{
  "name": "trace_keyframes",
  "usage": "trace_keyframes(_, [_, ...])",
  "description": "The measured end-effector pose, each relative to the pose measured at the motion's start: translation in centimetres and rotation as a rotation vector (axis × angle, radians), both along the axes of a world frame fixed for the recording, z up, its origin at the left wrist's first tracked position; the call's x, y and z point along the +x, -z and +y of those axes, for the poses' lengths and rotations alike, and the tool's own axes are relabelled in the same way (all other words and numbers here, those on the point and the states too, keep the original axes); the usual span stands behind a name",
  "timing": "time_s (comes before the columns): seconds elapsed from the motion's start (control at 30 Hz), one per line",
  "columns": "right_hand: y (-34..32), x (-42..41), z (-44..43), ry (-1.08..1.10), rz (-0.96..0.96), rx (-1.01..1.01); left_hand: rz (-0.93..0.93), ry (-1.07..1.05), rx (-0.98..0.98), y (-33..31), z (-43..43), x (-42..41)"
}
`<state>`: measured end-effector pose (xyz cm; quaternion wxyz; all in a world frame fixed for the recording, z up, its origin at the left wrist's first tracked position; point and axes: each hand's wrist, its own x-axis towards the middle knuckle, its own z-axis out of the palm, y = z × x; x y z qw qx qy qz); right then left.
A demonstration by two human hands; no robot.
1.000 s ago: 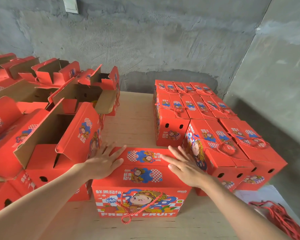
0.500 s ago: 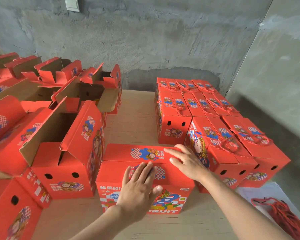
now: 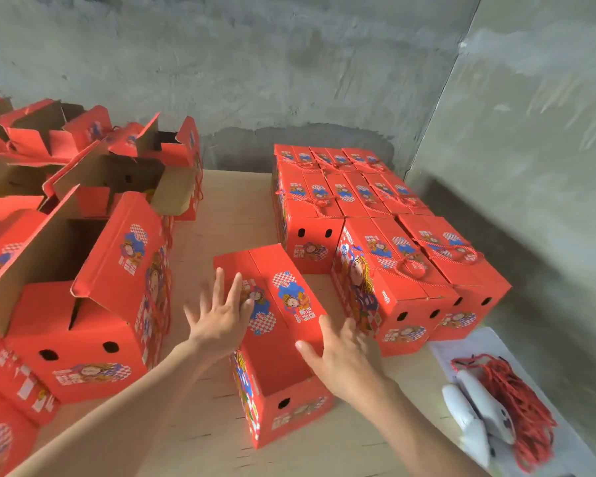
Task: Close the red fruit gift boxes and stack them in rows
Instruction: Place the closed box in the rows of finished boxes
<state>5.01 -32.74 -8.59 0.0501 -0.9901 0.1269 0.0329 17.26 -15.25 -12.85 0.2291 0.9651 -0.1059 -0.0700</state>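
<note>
Two hands, the left hand [image 3: 217, 321] and the right hand [image 3: 341, 359], rest with straight, spread fingers on the closed box [image 3: 276, 359], standing on the table [image 3: 234, 215] just beside the stacked rows [image 3: 358, 208]; judged light, stiff, dentable cardboard, best taken by both long sides.

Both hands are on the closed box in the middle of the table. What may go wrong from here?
1. The closed box lies askew to the finished rows; pushed in so, its corner may strike the front row box and shift it.
2. The left hand and right hand rest flat, not gripping, so it may slip.
</note>
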Motion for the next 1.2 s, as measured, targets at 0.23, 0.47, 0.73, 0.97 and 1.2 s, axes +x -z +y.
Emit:
trace_keyframes(0.23, [0.9, -3.0, 1.1, 0.053, -0.189, 0.387, -0.169, -0.178, -0.184, 0.1, 1.1, -1.0])
trace_keyframes(0.47, [2.9, -0.5, -0.7, 0.537, 0.058, 1.272, -0.035, -0.172, -0.101, 0.5, 2.8, -3.0])
trace_keyframes(0.73, [0.4, 5.9, 0.1, 0.36, -0.338, 1.166, 0.394, -0.408, -0.762, 0.6, 1.6, -2.4])
trace_keyframes(0.97, [-6.9, 8.3, 2.7, -0.036, -0.357, 1.398, -0.12, -0.11, -0.791, -9.6, 1.1, -1.6])
trace_keyframes(1.2, [-8.7, 8.2, 5.2, -0.057, 0.05, 1.735, -0.623, 0.266, -0.44, -14.3, 1.7, -2.6])
